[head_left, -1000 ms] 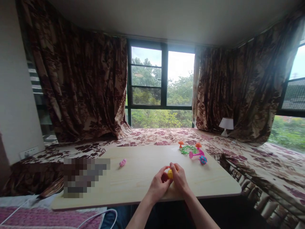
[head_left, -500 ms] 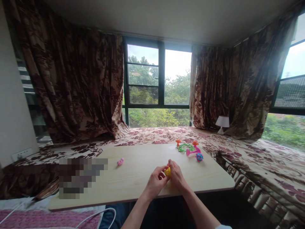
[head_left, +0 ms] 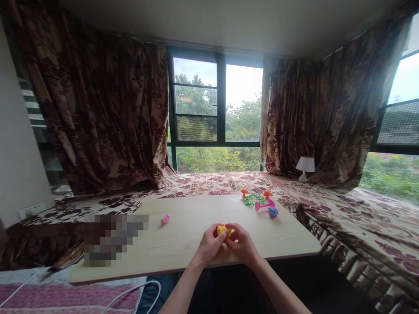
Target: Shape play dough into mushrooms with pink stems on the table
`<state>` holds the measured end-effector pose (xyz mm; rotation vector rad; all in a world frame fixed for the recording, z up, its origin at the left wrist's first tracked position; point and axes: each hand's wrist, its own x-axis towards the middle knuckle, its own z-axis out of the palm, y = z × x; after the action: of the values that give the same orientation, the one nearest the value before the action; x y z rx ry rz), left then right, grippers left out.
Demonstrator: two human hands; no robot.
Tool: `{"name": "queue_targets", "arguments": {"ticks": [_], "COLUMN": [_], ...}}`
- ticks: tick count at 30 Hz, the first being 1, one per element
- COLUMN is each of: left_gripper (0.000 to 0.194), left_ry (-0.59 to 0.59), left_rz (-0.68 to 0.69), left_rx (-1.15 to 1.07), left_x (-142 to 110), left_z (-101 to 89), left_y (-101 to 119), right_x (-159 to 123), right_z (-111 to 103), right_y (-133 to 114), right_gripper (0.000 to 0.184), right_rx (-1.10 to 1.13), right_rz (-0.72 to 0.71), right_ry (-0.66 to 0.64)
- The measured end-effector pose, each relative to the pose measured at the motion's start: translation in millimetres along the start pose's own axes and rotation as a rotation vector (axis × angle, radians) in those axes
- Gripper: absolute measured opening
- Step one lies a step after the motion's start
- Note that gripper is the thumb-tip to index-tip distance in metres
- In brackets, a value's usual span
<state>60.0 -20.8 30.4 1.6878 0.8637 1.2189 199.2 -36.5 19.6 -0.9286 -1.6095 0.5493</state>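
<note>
A small lumpy yellow toy (head_left: 221, 230) is pinched between my hands, just above the near middle of the table. My left hand (head_left: 210, 242) has its thumb across the near face and its fingers curled behind. From the other side, my right hand (head_left: 242, 244) grips the toy's right end with thumb and fingertips. Fingers cover part of the toy, so its exact kind cannot be made out. A small pink lumpy piece (head_left: 165, 219) lies alone on the pale wooden table (head_left: 183, 248), to the left of my hands.
Toward the table's far right lie two orange mushroom-shaped pieces (head_left: 244, 192), a tangle of green links (head_left: 253, 200), a magenta piece with round ends (head_left: 262, 205) and a knobbly blue-and-pink ball (head_left: 273, 212). A blurred-out patch (head_left: 113, 240) covers the table's left end. Beyond stands a white lamp (head_left: 305, 165).
Both hands have shifted slightly left with the yellow toy. The toy is turned and shows more between the fingers; my right hand has drawn back from covering it.
</note>
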Motion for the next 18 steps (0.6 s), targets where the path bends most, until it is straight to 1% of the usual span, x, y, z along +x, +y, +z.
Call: {"name": "queue_targets", "arguments": {"ticks": [4, 9, 12, 14, 18], "left_gripper": [0.026, 0.024, 0.024, 0.024, 0.025], "left_ry": [0.005, 0.009, 0.0, -0.006, -0.036], "left_rz": [-0.017, -0.057, -0.09, -0.108, -0.131], "left_rx": [0.032, 0.038, 0.014, -0.011, -0.085], "left_x": [0.4, 3.3, 5.6, 6.6, 8.2], "left_z": [-1.8, -5.0, -7.5, -8.7, -12.0], "left_y": [-4.0, -9.5, -11.6, -11.7, -8.6], "right_x": [-1.8, -0.3, 2.2, 4.2, 10.6], "right_z": [0.3, 8.9, 15.4, 18.5, 21.7], "right_y": [-4.7, -10.6, -9.9, -7.7, -2.8], "right_gripper": [0.036, 0.019, 0.009, 0.006, 0.01], "right_rx": [-0.058, -0.082, -0.04, 0.01, 0.152], "right_rz": [-0.017, 0.009, 0.043, 0.075, 0.159], "right_ry": [-0.003, 0.036, 0.056, 0.059, 0.014]}}
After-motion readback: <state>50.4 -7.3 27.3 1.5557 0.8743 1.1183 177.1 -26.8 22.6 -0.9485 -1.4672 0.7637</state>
